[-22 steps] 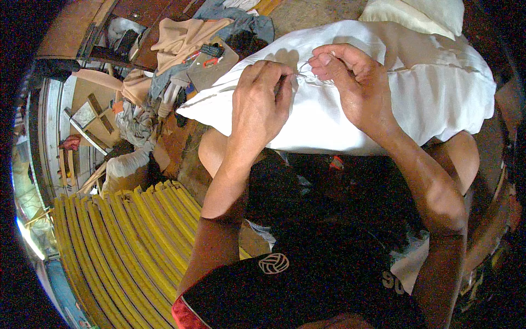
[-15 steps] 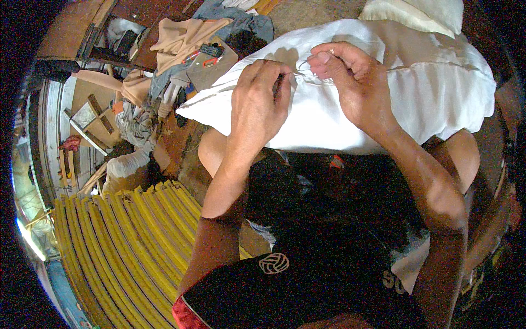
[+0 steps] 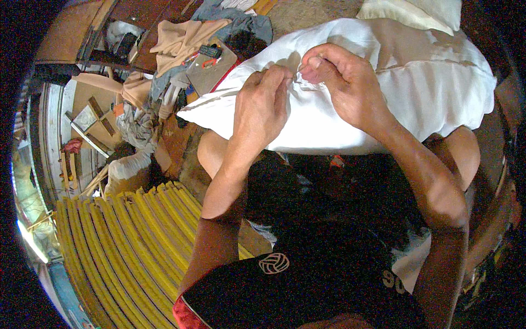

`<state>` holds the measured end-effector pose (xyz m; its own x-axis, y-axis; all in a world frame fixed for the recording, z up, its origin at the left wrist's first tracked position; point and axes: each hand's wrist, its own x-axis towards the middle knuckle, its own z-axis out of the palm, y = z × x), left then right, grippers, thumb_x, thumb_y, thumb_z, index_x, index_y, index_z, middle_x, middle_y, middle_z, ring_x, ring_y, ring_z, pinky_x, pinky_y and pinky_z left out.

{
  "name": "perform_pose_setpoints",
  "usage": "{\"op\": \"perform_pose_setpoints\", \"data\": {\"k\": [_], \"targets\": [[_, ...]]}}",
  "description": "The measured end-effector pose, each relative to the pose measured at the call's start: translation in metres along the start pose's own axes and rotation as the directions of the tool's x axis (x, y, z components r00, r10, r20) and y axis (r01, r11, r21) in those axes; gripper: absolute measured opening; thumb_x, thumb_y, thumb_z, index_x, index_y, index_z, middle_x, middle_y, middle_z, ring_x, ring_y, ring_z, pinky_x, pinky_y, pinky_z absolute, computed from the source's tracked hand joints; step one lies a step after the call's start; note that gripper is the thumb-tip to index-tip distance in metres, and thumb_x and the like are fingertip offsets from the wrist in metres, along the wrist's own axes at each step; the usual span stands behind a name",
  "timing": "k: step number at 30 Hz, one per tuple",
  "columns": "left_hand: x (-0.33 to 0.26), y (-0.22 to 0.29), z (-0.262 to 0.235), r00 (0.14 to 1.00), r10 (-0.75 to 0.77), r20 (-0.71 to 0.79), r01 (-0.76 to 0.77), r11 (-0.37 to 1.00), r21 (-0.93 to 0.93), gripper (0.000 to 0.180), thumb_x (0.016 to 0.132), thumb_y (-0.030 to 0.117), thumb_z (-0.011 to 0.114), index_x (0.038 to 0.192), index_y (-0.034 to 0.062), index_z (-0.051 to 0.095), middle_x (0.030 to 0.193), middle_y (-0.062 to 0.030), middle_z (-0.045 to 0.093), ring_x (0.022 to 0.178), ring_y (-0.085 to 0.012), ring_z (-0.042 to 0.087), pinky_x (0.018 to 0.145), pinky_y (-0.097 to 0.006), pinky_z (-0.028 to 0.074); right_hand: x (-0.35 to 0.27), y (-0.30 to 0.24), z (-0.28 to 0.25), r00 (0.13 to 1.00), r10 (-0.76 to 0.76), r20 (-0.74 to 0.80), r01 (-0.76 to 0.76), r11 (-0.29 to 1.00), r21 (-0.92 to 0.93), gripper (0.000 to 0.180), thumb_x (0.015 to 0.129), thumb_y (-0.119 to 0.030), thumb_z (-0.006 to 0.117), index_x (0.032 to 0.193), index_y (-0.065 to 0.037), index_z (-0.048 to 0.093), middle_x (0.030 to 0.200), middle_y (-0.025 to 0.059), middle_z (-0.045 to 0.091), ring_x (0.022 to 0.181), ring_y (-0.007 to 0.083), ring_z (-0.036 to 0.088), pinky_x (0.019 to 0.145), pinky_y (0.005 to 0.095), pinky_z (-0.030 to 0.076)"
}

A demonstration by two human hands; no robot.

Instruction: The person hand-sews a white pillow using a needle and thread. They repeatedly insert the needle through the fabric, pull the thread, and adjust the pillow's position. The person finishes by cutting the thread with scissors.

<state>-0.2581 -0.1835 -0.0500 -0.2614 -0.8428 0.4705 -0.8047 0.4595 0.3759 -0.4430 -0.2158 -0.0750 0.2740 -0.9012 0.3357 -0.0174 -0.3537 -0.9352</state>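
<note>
A plump white pillow (image 3: 433,101) lies across my knees, its seam running lengthwise along the upper side. My left hand (image 3: 259,109) is closed, thumb and forefinger pinching the pillow's cloth, which puckers at the fingertips. Just to the right, my right hand (image 3: 350,90) is bent into a pinch close above the same gathered spot. What lies between its fingertips is too small to make out. Only a narrow gap separates the two hands' fingertips.
A yellow slatted bench (image 3: 126,241) stands at my lower left. Beyond the pillow's left end are a flat board (image 3: 211,74) with small tools, a peach cloth (image 3: 183,41) and heaped clothes. Another pale pillow (image 3: 411,13) sits at the far right.
My right hand has shifted slightly left, bringing its fingertips closer to my left hand's. My left hand has dipped a little, still pinching the pillow's cloth.
</note>
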Motion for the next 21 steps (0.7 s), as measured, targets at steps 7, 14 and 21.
{"op": "perform_pose_setpoints", "data": {"k": [7, 14, 21], "targets": [[0.001, 0.003, 0.002, 0.999, -0.035, -0.033, 0.033, 0.996, -0.083, 0.017, 0.087, -0.001, 0.063, 0.103, 0.0038, 0.061, 0.092, -0.0170, 0.066, 0.081, -0.0369, 0.064, 0.073, -0.044, 0.052, -0.002, 0.002, 0.003, 1.000, -0.015, 0.009, 0.015, 1.000, -0.027, 0.023, 0.104, -0.020, 0.053, 0.107, 0.002, 0.063, 0.092, 0.0066, 0.069, 0.089, 0.0121, 0.065, 0.085, 0.0273, 0.054], [0.006, -0.002, -0.006, 0.979, 0.190, -0.069, -0.186, 0.981, 0.064, 0.015, 0.078, 0.000, 0.070, 0.093, 0.0029, 0.071, 0.107, -0.0115, 0.064, 0.095, -0.0310, 0.061, 0.083, -0.040, 0.051, 0.009, 0.009, -0.004, 0.986, 0.066, -0.154, -0.040, 0.985, 0.170, 0.029, 0.094, -0.025, 0.059, 0.102, 0.002, 0.067, 0.090, 0.0141, 0.072, 0.082, 0.0216, 0.071, 0.075, 0.0325, 0.056], [0.006, 0.001, 0.004, 0.971, 0.191, -0.146, -0.162, 0.968, 0.191, 0.014, 0.079, 0.006, 0.074, 0.093, 0.0049, 0.074, 0.097, -0.0101, 0.067, 0.089, -0.0299, 0.060, 0.080, -0.041, 0.050, 0.006, 0.004, -0.001, 0.980, 0.113, -0.165, -0.064, 0.959, 0.276, 0.030, 0.100, -0.023, 0.053, 0.107, 0.004, 0.064, 0.090, 0.0150, 0.072, 0.083, 0.0208, 0.072, 0.075, 0.0314, 0.059]]}}
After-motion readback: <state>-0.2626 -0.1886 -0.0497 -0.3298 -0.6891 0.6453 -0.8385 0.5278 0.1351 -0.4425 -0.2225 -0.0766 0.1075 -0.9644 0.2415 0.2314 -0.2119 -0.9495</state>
